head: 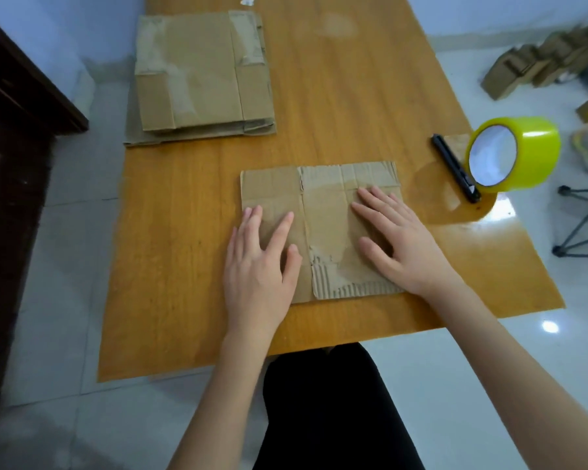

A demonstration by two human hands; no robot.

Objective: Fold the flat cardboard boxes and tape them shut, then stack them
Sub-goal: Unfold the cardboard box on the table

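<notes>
Head camera, looking down on an orange wooden table [336, 106]. At centre frame a flattened cardboard box [323, 212] lies flat. The left hand [258, 262] and right hand [398, 239] both press on it, fingers straight and spread, gripping nothing. A pile of flat boxes [201, 76] sits upper left. At right stand a yellow tape roll [513, 154] and a black cutter [455, 167]. Folding seems about to begin; the next move likely calls for lifting an edge to open the box up.
</notes>
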